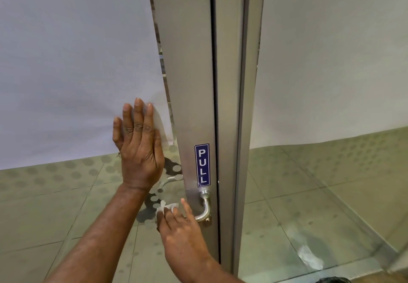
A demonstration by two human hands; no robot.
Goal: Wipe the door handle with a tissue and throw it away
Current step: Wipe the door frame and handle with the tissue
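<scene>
A glass door (77, 62) with a metal frame (194, 84) is filling the view, a blue PULL sign (202, 164) sitting just above the curved door handle (204, 210). The left hand (138, 145) is pressing flat on the glass, fingers spread. The right hand (178, 229) is pinching a crumpled white tissue (164, 208) in its grip, holding it at the handle's free end, left of the bend.

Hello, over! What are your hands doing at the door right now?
Left hand flat on frosted glass panel. Right hand pressing crumpled white tissue on curved silver door handle. Nothing blocking.
</scene>
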